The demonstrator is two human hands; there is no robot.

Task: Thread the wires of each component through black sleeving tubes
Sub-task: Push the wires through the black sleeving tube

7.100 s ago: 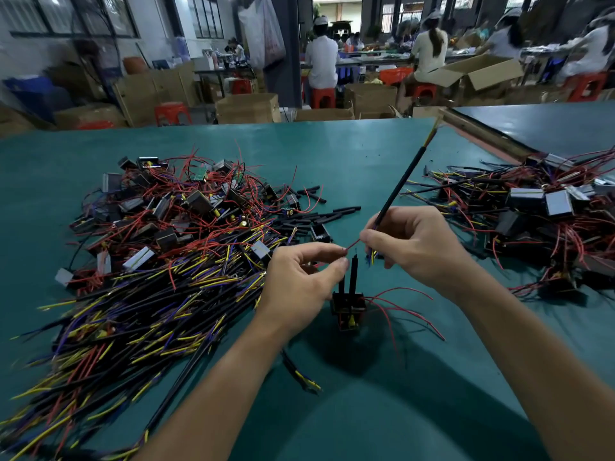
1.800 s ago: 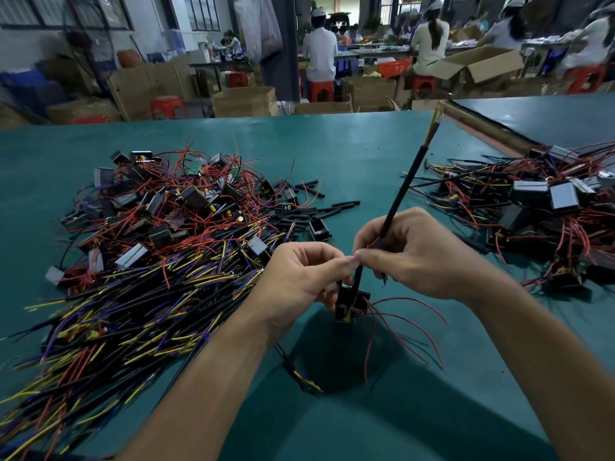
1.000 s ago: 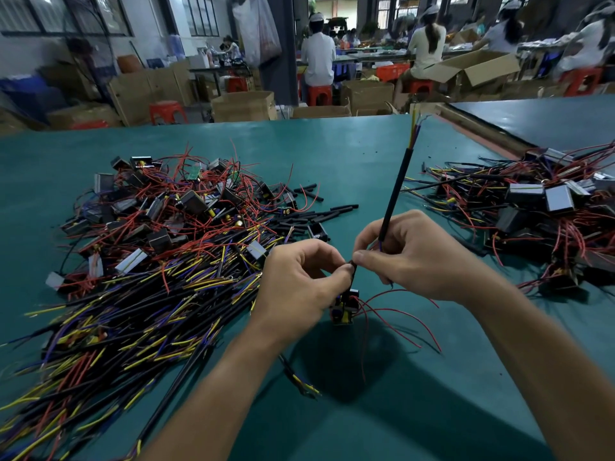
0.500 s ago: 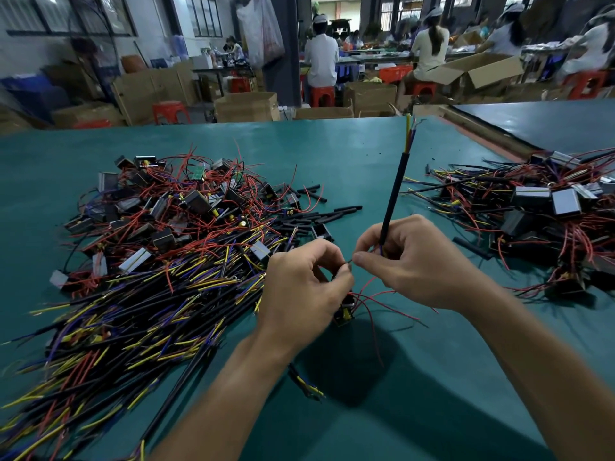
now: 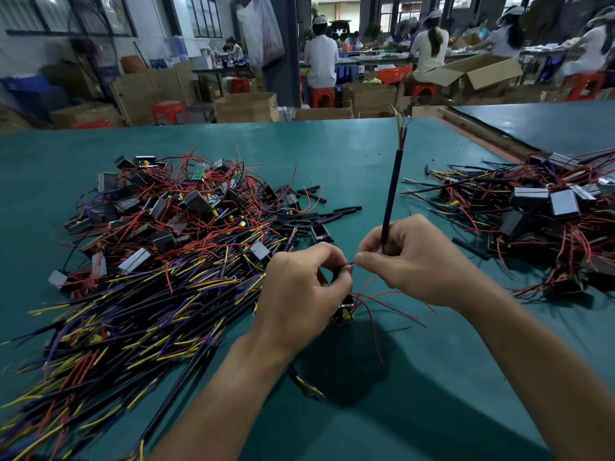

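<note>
The component (image 5: pixel 344 316), a small black block with yellow on it, sits just under the heel of the left hand (image 5: pixel 299 294), low over the table (image 5: pixel 332 144) at centre front. Whether that hand's lower fingers grip it is hidden. Thin red wires (image 5: pixel 376 299) loop out of the component to the right and downward.

The left hand is curled, its thumb and forefinger pinching a thin wire end (image 5: pixel 350 263). The right hand (image 5: pixel 419 261) meets it fingertip to fingertip, thumb and forefinger closed on the same end. The right hand's other fingers are curled round the foot of a long black tube (image 5: pixel 391 194). The tube stands nearly upright, tilted slightly right. Yellow and blue wire tips (image 5: pixel 401 133) poke out of its top.

Beside the left hand spreads the left pile (image 5: pixel 166 244): black blocks tangled in red wire at the back, long sleeved leads with yellow, blue and red ends toward the front. Short loose tubes (image 5: pixel 326 211) lie at its right edge. One sleeved lead (image 5: pixel 306 387) lies beneath the left forearm. The right pile (image 5: pixel 532 221) of blocks and red wire lies to the right of the right hand.

Past the table stand cardboard boxes (image 5: pixel 246 106) and red stools (image 5: pixel 169 111). Workers (image 5: pixel 321 59) sit at benches with their backs turned.
</note>
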